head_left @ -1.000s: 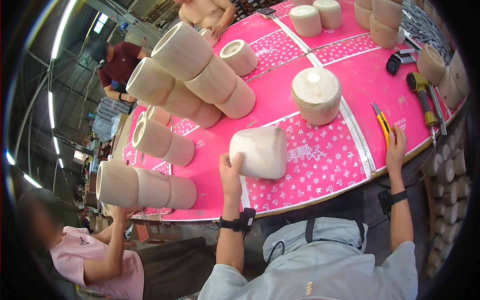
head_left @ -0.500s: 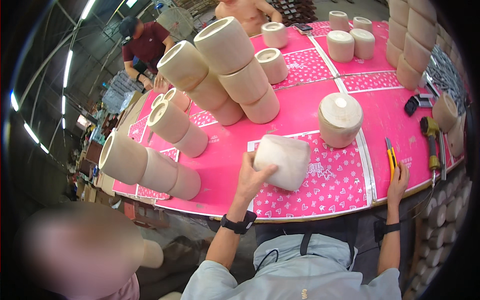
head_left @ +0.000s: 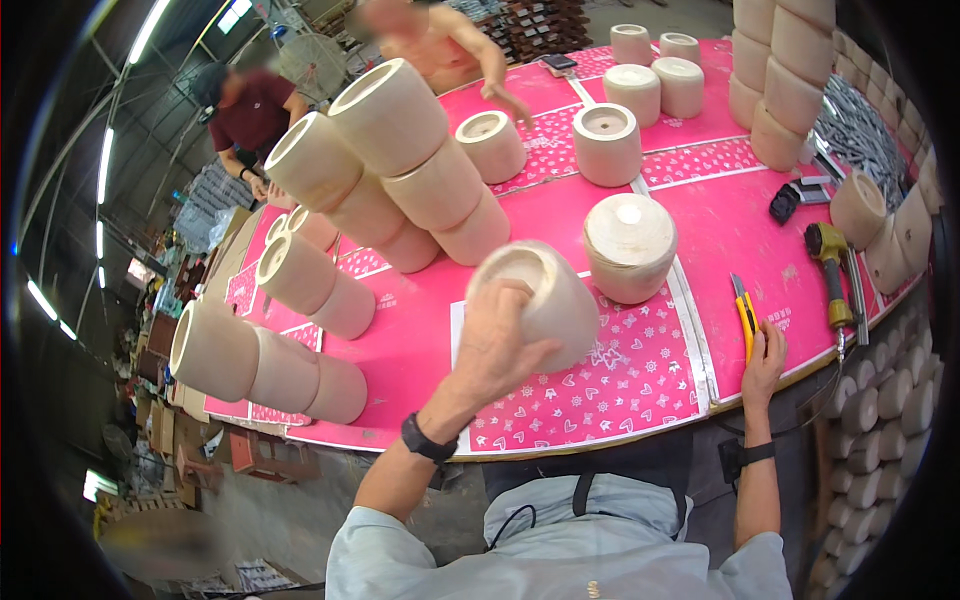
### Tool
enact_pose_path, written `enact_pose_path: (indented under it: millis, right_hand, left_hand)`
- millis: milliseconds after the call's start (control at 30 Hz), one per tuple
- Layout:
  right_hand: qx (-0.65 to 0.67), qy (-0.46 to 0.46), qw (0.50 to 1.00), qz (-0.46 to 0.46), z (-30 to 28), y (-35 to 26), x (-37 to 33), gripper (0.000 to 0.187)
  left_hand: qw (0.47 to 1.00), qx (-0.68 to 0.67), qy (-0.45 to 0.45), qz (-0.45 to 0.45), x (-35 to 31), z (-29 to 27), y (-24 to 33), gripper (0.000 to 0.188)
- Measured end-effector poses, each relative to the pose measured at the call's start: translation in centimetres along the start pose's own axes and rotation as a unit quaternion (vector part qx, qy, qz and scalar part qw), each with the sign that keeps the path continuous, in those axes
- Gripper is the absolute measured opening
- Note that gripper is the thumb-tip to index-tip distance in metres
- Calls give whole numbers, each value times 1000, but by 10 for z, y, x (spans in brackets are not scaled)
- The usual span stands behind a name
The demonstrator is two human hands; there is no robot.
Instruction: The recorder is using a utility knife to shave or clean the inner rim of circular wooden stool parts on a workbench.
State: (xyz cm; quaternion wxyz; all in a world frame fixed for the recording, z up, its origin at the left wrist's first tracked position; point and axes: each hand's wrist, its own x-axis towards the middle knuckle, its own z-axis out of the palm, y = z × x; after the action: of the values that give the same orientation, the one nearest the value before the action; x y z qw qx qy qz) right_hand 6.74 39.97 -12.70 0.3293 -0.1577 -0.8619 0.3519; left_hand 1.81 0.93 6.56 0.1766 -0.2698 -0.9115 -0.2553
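My left hand [head_left: 495,345] grips a pale wooden cup-shaped block [head_left: 560,315], fingers in its hollow end and thumb along its outer side. The block is tilted, its opening facing up and toward my left. Just beyond it stands another wooden block [head_left: 630,250], upright with its solid end up. At the table's near right, my right hand [head_left: 765,362] is closed at the lower end of a yellow utility knife [head_left: 746,315], whose blade end points away from me. Part of the handle is hidden by my fingers.
Leaning stacks of wooden blocks [head_left: 440,185] stand at left, with a taller stack [head_left: 785,85] at far right. A power driver [head_left: 827,265] and a pile of metal rods [head_left: 865,125] lie right on the pink table [head_left: 730,215]. Across it, a person's hand [head_left: 510,100] reaches over.
My left hand has shifted its grip and turned the block, so its hollow end now shows. Across the table, one block now stands nearer me. My right hand stays by the knife.
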Motion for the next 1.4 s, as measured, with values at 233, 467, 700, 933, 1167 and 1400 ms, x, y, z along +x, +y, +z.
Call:
enact_pose_path:
  millis: [233,467,700,933,1167,1400]
  right_hand:
    - [31,1,999,39,-5,-8,1,26]
    - [19,-10,999,31,-8,-15,2,25]
    - [12,-9,999,41,-10,-16,0,25]
    - [6,-18,999,26,-7,-26,6,25]
    - [-12,-30,999,38,-9,-20,6,25]
    - [-13,-1,1000,7,-7,-25,3,25]
  left_hand:
    - [994,81,49,60,81,-16,-10,57]
    - [972,162,115,124,192,1,-44,53]
    - [964,256,69,-2,263,68,-140,55]
    - [942,323,78,-51,247,125,-204,31]
    - [908,403,113,6,251,136,-219,14]
    - [941,329,41,-74,237,120,-234,23]
